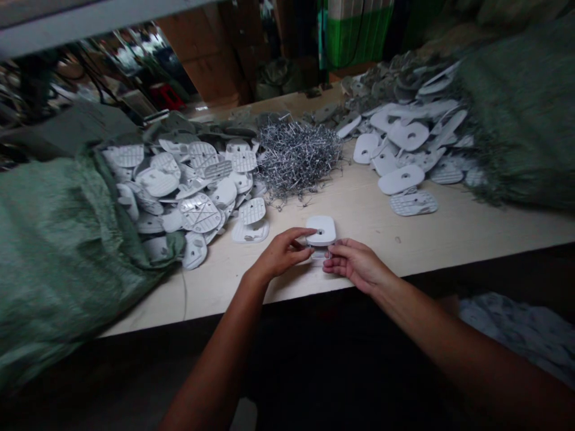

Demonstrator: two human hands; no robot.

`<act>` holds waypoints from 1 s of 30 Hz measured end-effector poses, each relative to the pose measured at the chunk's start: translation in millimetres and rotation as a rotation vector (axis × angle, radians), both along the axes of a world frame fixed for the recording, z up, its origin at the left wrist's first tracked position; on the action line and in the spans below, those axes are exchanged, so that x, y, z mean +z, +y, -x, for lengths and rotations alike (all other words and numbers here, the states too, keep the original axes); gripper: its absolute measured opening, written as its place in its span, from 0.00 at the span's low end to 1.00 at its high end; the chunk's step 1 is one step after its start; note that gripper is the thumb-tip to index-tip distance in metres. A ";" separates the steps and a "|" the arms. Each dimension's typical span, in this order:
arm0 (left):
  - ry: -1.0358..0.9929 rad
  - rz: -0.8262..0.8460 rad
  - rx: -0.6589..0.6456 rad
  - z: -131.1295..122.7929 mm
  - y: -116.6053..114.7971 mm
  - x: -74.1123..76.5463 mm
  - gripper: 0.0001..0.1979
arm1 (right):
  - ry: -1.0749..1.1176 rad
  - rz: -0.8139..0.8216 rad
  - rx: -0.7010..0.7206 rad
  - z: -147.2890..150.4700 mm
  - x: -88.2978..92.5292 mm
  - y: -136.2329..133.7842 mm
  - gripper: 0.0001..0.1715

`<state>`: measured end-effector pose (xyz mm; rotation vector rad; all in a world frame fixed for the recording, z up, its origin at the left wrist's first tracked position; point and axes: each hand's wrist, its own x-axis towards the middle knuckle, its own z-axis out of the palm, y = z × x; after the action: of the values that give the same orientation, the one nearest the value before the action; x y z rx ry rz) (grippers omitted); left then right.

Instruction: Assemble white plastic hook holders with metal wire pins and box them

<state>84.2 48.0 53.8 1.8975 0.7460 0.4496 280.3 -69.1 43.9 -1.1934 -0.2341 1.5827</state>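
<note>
Near the front edge of the table, a white rounded plastic plate (321, 225) with a small central hole sits raised and level above a second pale part (318, 254), seen only in part. My left hand (287, 251) grips the plate from the left, index finger on its top by the hole and thumb lower at its side. From the right, the fingers of my right hand (353, 260) close at the plate's lower right edge. Whether they also pinch a small metal pin cannot be made out.
A heap of shiny metal pins (299, 157) lies behind my hands. Ribbed white plates (200, 212) spill from a green sack (49, 233) on the left. Smooth white plates (401, 179) lie by another green sack (523, 114) on the right. The wooden table (471, 239) ends just before me.
</note>
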 end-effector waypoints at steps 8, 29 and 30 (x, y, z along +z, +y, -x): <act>-0.048 -0.043 -0.024 -3.1 5.0 -14.3 0.22 | 0.069 -0.035 -0.090 -4.7 -1.9 -5.7 0.13; -0.164 -0.031 0.265 -30.4 -6.7 -45.9 0.12 | -0.889 -0.403 0.130 -47.3 -32.0 18.3 0.23; -0.173 -0.030 0.279 -32.7 -7.5 -47.4 0.11 | -0.944 -0.414 0.092 -44.9 -34.0 18.2 0.22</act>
<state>116.9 40.5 6.3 1.7611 0.8947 0.7932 325.2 -50.9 9.9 -1.5156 -1.1732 0.8640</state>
